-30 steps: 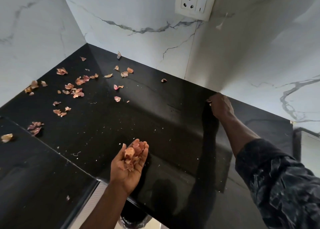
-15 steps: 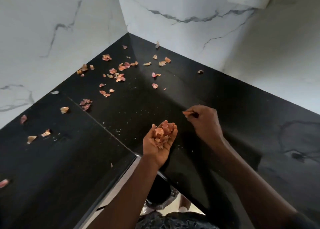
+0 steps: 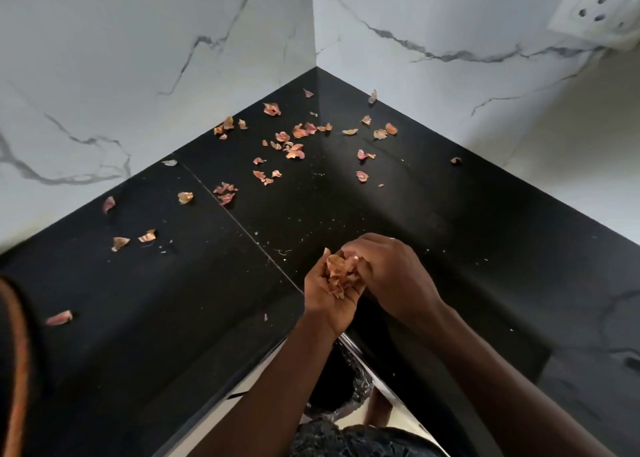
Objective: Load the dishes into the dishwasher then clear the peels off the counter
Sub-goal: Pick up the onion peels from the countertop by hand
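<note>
While I look down over the corner of the black counter [image 3: 346, 214], my left hand [image 3: 329, 307] hangs palm up above its near inner corner. The fingers are curled up into a cup round a handful of peels [image 3: 341, 273]. My right hand [image 3: 394, 276] is turned palm down against that handful, with its fingers bent and bunched into the pile and touching the peels. I cannot tell whether they pinch a piece or only press on the heap, as the tips are buried in it.

Loose peels [image 3: 296, 151] lie scattered over the counter. They are thickest toward the far corner where the two white marble walls [image 3: 138, 58] meet. A few more are strung along the left stretch, and one lies alone near the right wall. A white socket [image 3: 599, 9] sits on the right wall at the top edge. Below my wrists, under the counter's edge, a bin with a black liner [image 3: 346, 384] shows.
</note>
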The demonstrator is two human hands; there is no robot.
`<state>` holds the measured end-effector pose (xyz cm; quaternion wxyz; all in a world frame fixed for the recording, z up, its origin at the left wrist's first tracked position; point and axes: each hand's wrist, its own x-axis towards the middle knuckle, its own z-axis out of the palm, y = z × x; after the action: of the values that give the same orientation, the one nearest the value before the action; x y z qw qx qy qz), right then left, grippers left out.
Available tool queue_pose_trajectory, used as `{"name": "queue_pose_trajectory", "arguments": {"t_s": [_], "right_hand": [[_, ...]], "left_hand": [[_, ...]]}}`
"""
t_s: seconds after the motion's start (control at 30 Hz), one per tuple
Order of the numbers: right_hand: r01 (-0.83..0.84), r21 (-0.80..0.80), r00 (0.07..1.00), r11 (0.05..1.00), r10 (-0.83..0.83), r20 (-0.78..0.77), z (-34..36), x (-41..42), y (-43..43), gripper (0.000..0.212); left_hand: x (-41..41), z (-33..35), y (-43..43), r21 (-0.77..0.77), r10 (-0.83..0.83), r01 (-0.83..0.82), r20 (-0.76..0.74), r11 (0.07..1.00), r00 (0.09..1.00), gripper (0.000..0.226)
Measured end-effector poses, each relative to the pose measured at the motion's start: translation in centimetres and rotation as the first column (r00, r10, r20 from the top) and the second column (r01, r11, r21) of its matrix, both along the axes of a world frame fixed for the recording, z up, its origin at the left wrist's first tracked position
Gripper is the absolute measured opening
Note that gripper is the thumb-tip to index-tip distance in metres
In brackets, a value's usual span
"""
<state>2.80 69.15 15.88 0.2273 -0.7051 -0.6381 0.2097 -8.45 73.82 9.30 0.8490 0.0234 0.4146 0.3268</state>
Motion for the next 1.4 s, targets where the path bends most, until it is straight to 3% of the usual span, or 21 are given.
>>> {"name": "queue_pose_trajectory", "arguments": {"t_s": [0.13,0.23,0.33,0.47,0.63,0.77,0.97,1.03,1.13,1.27,1.4], "right_hand": [[-0.047,0.021,0.999,0.999,0.047,0.01,-0.2,-1.1,1.1,0.031],[-0.03,0.131,0.999,0.991,0.032,-0.017,-0.2,-0.9,2.5,0.026],[0.083,0.215,0.996,0.973,-0.077,-0.035,-2.2,2.6,6.7,0.022],[0.244,-0.03,0.968,0.969,-0.241,0.072,-6.7,8.9,15.1,0.037],[0.161,-0.154,0.958,0.975,-0.117,0.261,-8.9,13.1,24.1,0.051],[0.053,-0.339,0.951,0.939,0.055,0.303,-11.1,13.2,26.1,0.059],[0.127,-0.007,0.895,0.992,-0.112,0.432,-12.1,7.9,20.2,0.016],[0.134,0.019,0.896,0.991,-0.13,0.424,-12.1,6.7,18.5,0.01],[0.103,0.042,0.923,0.994,-0.111,0.369,-12.2,6.3,16.7,0.019],[0.113,0.129,0.985,0.985,-0.128,0.112,-10.0,4.5,15.3,0.016],[0.008,0.272,0.998,0.962,0.01,-0.065,-4.8,-1.4,13.6,0.019]], "left_hand": [[-1.4,0.0,1.0,-0.02,0.067,-0.066,0.045,0.998,0.997,0.043],[-2.6,0.2,1.9,-0.025,0.13,-0.129,0.08,0.991,0.988,0.046],[-4.3,0.3,3.0,-0.052,0.181,-0.175,0.119,0.983,0.976,0.046],[-6.5,0.3,3.6,-0.037,0.216,-0.213,0.092,0.976,0.972,0.045],[-9.2,0.3,4.2,-0.007,0.253,-0.253,0.051,0.967,0.966,0.043],[-10.9,0.1,4.9,0.012,0.281,-0.281,0.023,0.96,0.96,0.044],[-11.0,0.1,6.6,0.022,0.299,-0.299,0.029,0.954,0.954,0.047],[-10.6,0.0,7.2,0.029,0.293,-0.295,0.043,0.955,0.955,0.047],[-9.8,0.0,7.7,0.026,0.284,-0.285,0.056,0.958,0.957,0.047],[-9.0,0.0,7.9,0.023,0.279,-0.281,0.067,0.96,0.958,0.045],[-8.5,-0.3,7.6,0.026,0.28,-0.283,0.078,0.959,0.957,0.046]]}}
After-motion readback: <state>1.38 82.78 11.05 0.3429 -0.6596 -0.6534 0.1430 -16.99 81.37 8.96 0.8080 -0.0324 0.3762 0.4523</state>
